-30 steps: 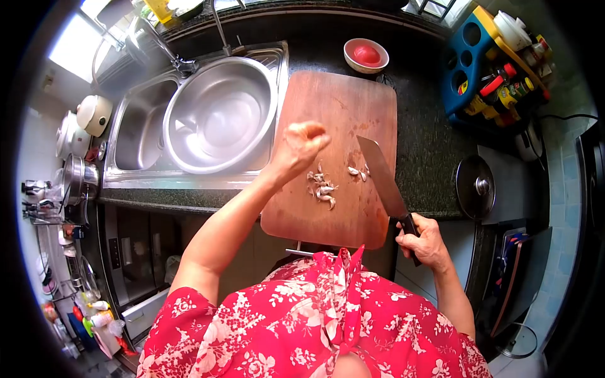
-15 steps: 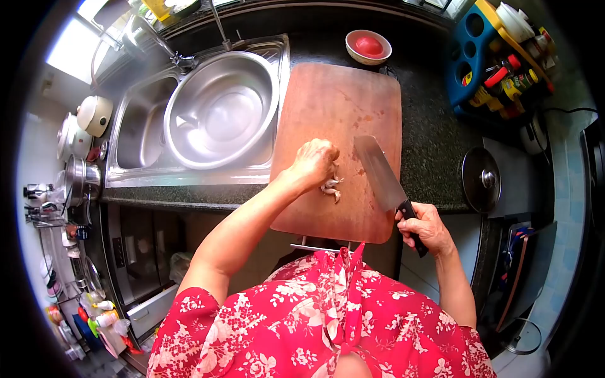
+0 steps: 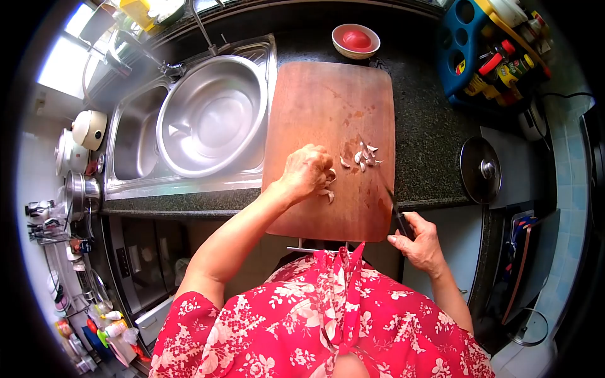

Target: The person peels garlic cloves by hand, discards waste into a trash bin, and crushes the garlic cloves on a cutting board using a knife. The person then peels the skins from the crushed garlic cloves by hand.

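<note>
My right hand (image 3: 417,242) is wrapped around the black handle of a kitchen knife (image 3: 402,223) at the right edge of a wooden cutting board (image 3: 328,88). The blade is turned nearly edge-on and slants up and left over the board. Just left of its tip lies a small pile of garlic cloves (image 3: 364,157). My left hand (image 3: 307,169) rests closed on the board's left half, fingers curled under. Whatever those fingers hold is hidden. A few more garlic cloves (image 3: 327,192) lie against its right side.
Left of the board, a large metal basin (image 3: 165,148) sits over the sink. Behind the board stands a bowl (image 3: 357,53) with something round and red inside. A glass lid (image 3: 469,179) lies to the right. Farther back is a blue rack (image 3: 449,44) beside bottles.
The knife has turned from flat to nearly edge-on, and the garlic pile beneath it now shows. My left hand remains closed near its cloves. The whole view has shifted slightly.
</note>
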`<state>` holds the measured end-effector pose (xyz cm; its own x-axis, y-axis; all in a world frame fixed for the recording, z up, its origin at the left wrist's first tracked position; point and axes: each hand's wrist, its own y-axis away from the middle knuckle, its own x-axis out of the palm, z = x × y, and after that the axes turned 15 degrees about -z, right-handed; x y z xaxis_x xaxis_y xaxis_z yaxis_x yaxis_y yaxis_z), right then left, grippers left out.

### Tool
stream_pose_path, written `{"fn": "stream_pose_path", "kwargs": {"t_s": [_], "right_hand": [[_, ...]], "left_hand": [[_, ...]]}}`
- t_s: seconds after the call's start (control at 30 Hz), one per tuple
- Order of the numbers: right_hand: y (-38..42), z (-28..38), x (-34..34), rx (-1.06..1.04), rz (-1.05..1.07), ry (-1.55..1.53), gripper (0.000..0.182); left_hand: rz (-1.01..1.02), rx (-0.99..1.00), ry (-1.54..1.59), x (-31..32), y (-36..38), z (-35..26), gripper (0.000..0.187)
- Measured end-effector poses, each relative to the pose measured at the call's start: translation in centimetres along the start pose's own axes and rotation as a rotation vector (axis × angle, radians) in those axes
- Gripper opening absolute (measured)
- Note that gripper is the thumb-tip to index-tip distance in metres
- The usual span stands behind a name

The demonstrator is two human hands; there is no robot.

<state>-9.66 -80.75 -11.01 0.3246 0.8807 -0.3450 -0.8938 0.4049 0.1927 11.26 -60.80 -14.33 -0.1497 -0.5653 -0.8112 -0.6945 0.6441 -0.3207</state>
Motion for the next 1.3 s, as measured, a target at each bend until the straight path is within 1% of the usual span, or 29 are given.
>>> {"fn": "stream_pose_path", "kwargs": {"t_s": [0.03, 0.07, 0.13, 0.17, 0.2, 0.27, 0.3, 0.33, 0.4, 0.47, 0.5, 0.53, 0.6, 0.63, 0.7, 0.8, 0.9, 1.07, 1.17, 1.23, 1.27, 1.3], "right_hand": [[0.0, -0.1, 0.1, -0.211, -0.021, 0.142, 0.041], [0.1, -0.1, 0.5, -0.21, -0.021, 0.143, 0.041], [0.0, -0.2, 1.4, -0.48, -0.186, 0.326, 0.049], [-0.2, -1.0, 1.6, -0.615, -0.187, 0.438, 0.057], [-0.3, -1.1, 1.7, -0.614, -0.187, 0.439, 0.057], [-0.5, -1.3, 1.9, -0.613, -0.117, 0.68, 0.059], [-0.6, -1.6, 2.1, -0.644, -0.104, 0.729, 0.062], [-0.7, -1.8, 2.2, -0.644, -0.101, 0.729, 0.062], [-0.9, -2.0, 2.4, -0.675, -0.064, 0.872, 0.065], [-1.1, -2.3, 2.4, -0.675, -0.037, 0.905, 0.068], [-1.1, -2.4, 2.4, -0.672, -0.014, 0.939, 0.071], [-1.2, -2.4, 2.4, -0.667, -0.011, 0.94, 0.071], [-1.5, -2.2, 2.3, -0.633, 0.043, 0.981, 0.073], [-1.6, -2.0, 2.3, -0.628, 0.043, 0.982, 0.073], [-1.7, -1.5, 2.2, -0.607, 0.101, 0.986, 0.074], [-2.1, -1.4, 2.0, -0.593, 0.14, 0.938, 0.078], [-2.5, -1.6, 1.9, -0.584, 0.163, 0.909, 0.08], [-3.2, -2.2, 1.4, -0.588, 0.22, 0.905, 0.081], [-3.8, -2.5, 1.3, -0.637, 0.189, 0.87, 0.081], [-3.6, -2.4, 1.2, -0.663, 0.154, 0.878, 0.08], [-3.5, -2.3, 1.1, -0.689, 0.124, 0.878, 0.079], [-3.1, -2.5, 0.8, -0.665, 0.095, 0.851, 0.077]], "left_hand": [[0.003, 0.028, -0.074, -0.1, 0.1, 0.3, 0.011], [0.004, 0.028, -0.073, -0.3, 0.2, 0.5, 0.011], [-0.003, -0.008, -0.062, -0.8, 0.3, 1.0, 0.011], [-0.025, -0.049, 0.007, -1.2, 0.1, 1.2, 0.013], [-0.024, -0.049, 0.009, -1.3, -0.3, 1.1, 0.013], [-0.302, -0.133, 0.023, -1.6, -1.6, 0.5, 0.018], [-0.344, -0.071, 0.039, -1.2, -2.5, 0.4, 0.022], [-0.344, -0.073, 0.039, -0.6, -3.2, 0.0, 0.022], [-0.383, 0.004, 0.007, 1.1, -4.8, -1.2, 0.023], [-0.44, 0.032, -0.023, 3.9, -5.7, -1.4, 0.03], [-0.422, 0.009, -0.064, 5.2, -5.8, -1.7, 0.037], [-0.408, -0.007, -0.046, 6.5, -5.9, -1.5, 0.04], [-0.414, -0.06, -0.134, 8.3, -5.6, -2.0, 0.045], [-0.41, -0.059, -0.131, 8.3, -5.5, -2.3, 0.045], [-0.385, 0.03, -0.192, 8.4, -5.2, -2.6, 0.053], [-0.308, 0.006, -0.177, 7.7, -5.3, -3.2, 0.058], [-0.292, -0.005, -0.19, 7.9, -5.4, -3.2, 0.061], [-0.274, -0.008, -0.162, 7.7, -5.8, -3.4, 0.062], [-0.275, -0.031, -0.098, 7.8, -5.8, -3.1, 0.06], [-0.365, -0.023, -0.115, 7.4, -6.1, -3.1, 0.051], [-0.378, -0.018, -0.11, 6.7, -6.3, -3.2, 0.051], [-0.437, -0.25, 0.321, 5.9, -6.4, -3.0, 0.045]]}}
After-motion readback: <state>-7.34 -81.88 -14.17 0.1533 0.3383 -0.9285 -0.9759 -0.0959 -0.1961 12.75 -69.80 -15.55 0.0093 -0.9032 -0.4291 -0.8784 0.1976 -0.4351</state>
